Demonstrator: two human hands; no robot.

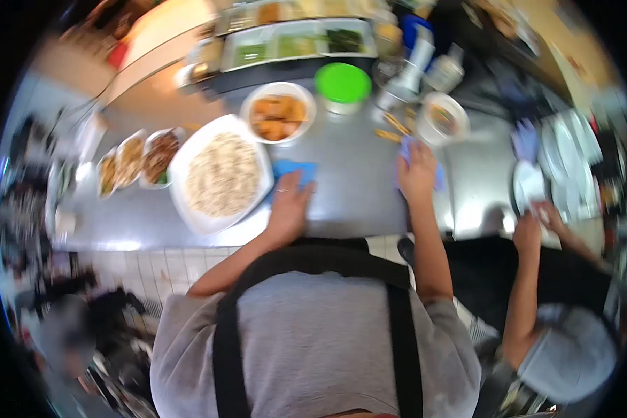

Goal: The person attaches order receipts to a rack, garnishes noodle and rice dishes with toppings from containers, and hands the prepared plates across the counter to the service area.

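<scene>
On the steel counter, my left hand (290,207) is closed on a blue cloth (297,169), just right of a big white bowl (261,198) filled with pale, flaky food. My right hand (418,171) presses down on a purple cloth (437,178), its fingers closed over the fabric. Beyond that hand lie several yellowish sticks (387,135), too blurred to name. To its upper right stands a white tub (460,120) with reddish contents. A round white bowl of orange chunks (279,117) sits beyond my left hand.
Small white dishes of food (156,159) stand at the left. A tub with a green lid (343,83) and trays of greens (298,44) are at the back. Plates (556,157) are stacked at the right, where a co-worker's hands (529,226) are busy. Another person stands lower left.
</scene>
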